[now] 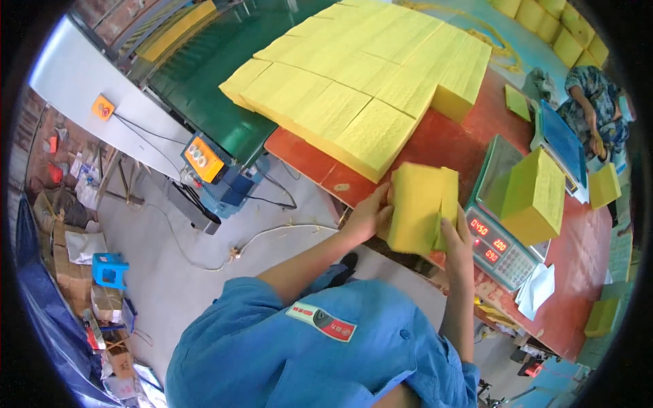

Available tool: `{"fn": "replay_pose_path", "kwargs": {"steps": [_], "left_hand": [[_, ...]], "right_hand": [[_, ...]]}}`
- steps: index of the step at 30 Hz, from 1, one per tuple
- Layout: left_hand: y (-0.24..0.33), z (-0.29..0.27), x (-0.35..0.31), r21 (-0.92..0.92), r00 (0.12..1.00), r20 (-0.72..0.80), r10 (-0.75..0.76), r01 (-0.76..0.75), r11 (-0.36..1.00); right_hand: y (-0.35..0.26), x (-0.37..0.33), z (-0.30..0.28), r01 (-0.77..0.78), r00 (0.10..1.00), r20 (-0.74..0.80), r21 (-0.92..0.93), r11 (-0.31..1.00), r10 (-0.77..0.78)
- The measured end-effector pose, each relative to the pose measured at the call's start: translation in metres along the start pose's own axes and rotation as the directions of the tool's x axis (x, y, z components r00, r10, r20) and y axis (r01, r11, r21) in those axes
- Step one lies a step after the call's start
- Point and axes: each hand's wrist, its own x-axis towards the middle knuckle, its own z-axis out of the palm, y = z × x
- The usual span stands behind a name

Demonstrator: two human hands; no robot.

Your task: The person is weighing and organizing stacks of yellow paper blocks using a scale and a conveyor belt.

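Note:
In front of my chest I hold a thick stack of yellow paper [416, 207] above the table's near edge. My left hand [371, 216] is closed on its left side. On the right side my right hand [458, 241] grips it, with the thumb at a gap where some sheets part from the rest. To the right, another yellow stack [534, 194] stands on a digital scale [507, 262] with lit red figures. Beyond my hands, rows of yellow stacks [340, 88] lie side by side on the red table [578, 285].
White paper slips [536, 289] lie beside the scale. Across the table sits a co-worker [592, 112], near a blue tray [563, 144]. To the left are a green conveyor belt [228, 129] and an orange control box [203, 160]. A cable [286, 226] and blue stool [109, 270] are on the floor.

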Motion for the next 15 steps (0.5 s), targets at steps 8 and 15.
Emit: {"fn": "replay_pose_path", "kwargs": {"steps": [8,15], "left_hand": [[0.002,-0.031,0.015,0.439,0.966,-0.007,0.257,-0.228,0.869],[-0.031,-0.017,0.024,0.154,0.945,0.063,0.320,-0.326,0.933]], "right_hand": [[0.017,0.027,0.007,-0.022,0.999,0.023,-0.016,1.000,0.022],[0.019,0.032,0.027,0.030,0.996,-0.079,0.018,0.999,-0.028]]}}
